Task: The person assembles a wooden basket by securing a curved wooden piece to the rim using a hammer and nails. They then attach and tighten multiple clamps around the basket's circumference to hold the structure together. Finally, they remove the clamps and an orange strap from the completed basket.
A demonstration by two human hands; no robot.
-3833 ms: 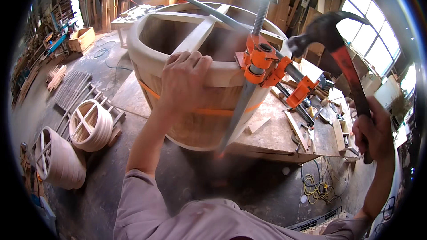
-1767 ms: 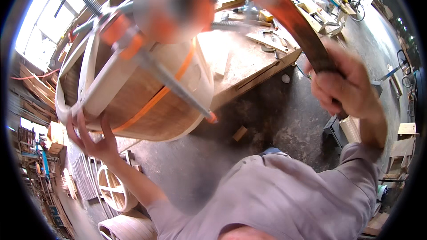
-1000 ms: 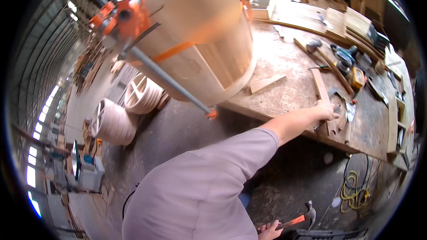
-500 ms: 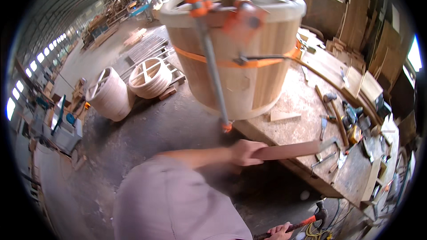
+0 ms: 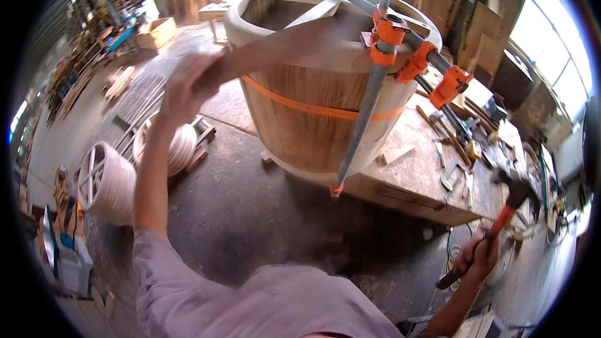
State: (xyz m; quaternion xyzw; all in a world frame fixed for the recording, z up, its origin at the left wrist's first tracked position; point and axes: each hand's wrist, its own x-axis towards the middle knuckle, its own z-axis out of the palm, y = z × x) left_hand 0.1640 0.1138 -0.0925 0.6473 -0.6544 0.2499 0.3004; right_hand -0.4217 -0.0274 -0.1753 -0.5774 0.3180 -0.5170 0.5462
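While one board (image 5: 269, 51) tight in left hand (image 5: 188, 84), one hammer (image 5: 503, 217) tight in right hand (image 5: 477, 254).

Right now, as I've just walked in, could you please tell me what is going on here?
A person is working at a large wooden tub bound with an orange strap. The left hand holds up a wooden piece, blurred, in front of the tub; whether they touch is unclear. The right hand grips a hammer, off to the right. Metal clamps with orange fittings are on the tub.

Blurred board (image 5: 269, 52) slanted before round wooden tub (image 5: 300, 138), tilted red-and-black hammer (image 5: 503, 218)
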